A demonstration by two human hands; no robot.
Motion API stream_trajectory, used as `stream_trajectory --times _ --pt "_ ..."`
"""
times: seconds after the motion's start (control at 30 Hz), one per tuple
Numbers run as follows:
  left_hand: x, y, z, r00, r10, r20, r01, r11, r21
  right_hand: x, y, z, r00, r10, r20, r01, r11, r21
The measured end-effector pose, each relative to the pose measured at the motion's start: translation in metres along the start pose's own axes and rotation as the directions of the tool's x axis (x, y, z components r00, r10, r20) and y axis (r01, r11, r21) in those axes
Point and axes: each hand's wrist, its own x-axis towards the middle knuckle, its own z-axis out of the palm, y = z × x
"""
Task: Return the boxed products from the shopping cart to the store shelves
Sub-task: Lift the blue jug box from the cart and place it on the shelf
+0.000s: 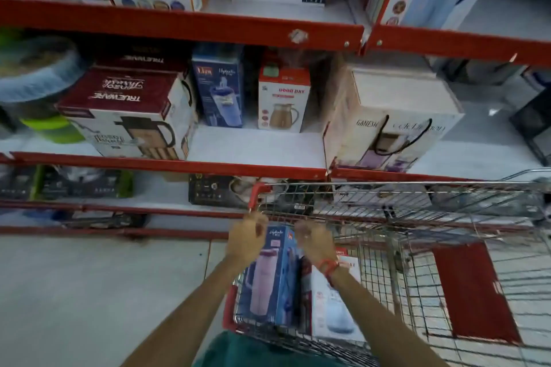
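A tall blue box (272, 274) with a pale bottle printed on it stands upright in the near left corner of the wire shopping cart (417, 208). My left hand (247, 240) grips its upper left edge and my right hand (313, 243) grips its upper right edge. A white and red box (335, 304) with a light blue jug on it stands in the cart just right of the blue box. On the middle shelf (256, 147) a matching blue box (219, 85) stands beside a red and white jug box (283, 98), with bare shelf in front of them.
A maroon and white flask box (125, 110) sits left on the middle shelf and a large white box (393, 116) sits right. More boxes fill the top shelf (179, 21) and the lower shelves. Grey floor tiles (89, 292) lie to the cart's left.
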Motion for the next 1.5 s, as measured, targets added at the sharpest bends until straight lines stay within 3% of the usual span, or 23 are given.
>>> stream_trajectory --times 0.1,0.23,0.37,0.43,0.57,0.67,0.8,0.97,1.07,1.2,1.4,1.5 --pt "-0.009 -0.028 0.033 0.959 -0.226 0.170 0.216 0.973 0.076 0.009 0.043 0.028 0.956 0.222 0.193 -0.238 0.969 0.064" --pt "-0.020 -0.057 0.067 0.874 -0.372 0.314 0.327 0.926 0.186 0.024 0.085 0.071 0.875 0.368 0.315 -0.414 0.906 0.093" --pt "-0.024 -0.072 0.086 0.822 -0.431 0.372 0.384 0.902 0.197 0.037 0.092 0.094 0.835 0.388 0.390 -0.454 0.886 0.091" --pt "-0.024 -0.077 0.094 0.825 -0.424 0.373 0.401 0.905 0.142 0.040 0.094 0.097 0.840 0.390 0.377 -0.447 0.892 0.072" --pt "-0.023 -0.073 0.102 0.823 -0.511 0.249 0.511 0.857 0.068 0.043 0.105 0.098 0.846 0.384 0.369 -0.440 0.894 0.078" --pt "-0.023 -0.065 0.101 0.784 -0.582 0.219 0.601 0.799 -0.029 0.045 0.115 0.101 0.872 0.381 0.306 -0.407 0.913 0.021" --pt "-0.024 -0.055 0.095 0.720 -0.643 0.262 0.657 0.753 0.040 0.041 0.117 0.092 0.889 0.358 0.285 -0.382 0.924 0.030" --pt "-0.025 -0.054 0.087 0.738 -0.622 0.260 0.658 0.749 -0.078 0.019 0.097 0.052 0.893 0.249 0.376 -0.266 0.964 -0.007" --pt "-0.035 -0.043 0.065 0.837 -0.502 0.219 0.547 0.790 -0.278 -0.009 0.083 0.016 0.906 0.138 0.400 -0.247 0.941 0.232" --pt "-0.044 -0.008 0.014 0.913 -0.330 0.240 0.408 0.729 -0.550 -0.032 0.063 -0.023 0.930 0.029 0.366 -0.193 0.886 0.421" --pt "-0.030 0.016 -0.030 0.961 -0.202 0.190 0.274 0.789 -0.550 -0.025 0.026 -0.032 0.958 -0.093 0.272 -0.032 0.904 0.425" --pt "-0.018 0.018 -0.050 0.970 -0.142 0.199 0.230 0.808 -0.543 -0.012 0.004 -0.031 0.968 -0.171 0.184 0.104 0.940 0.326"
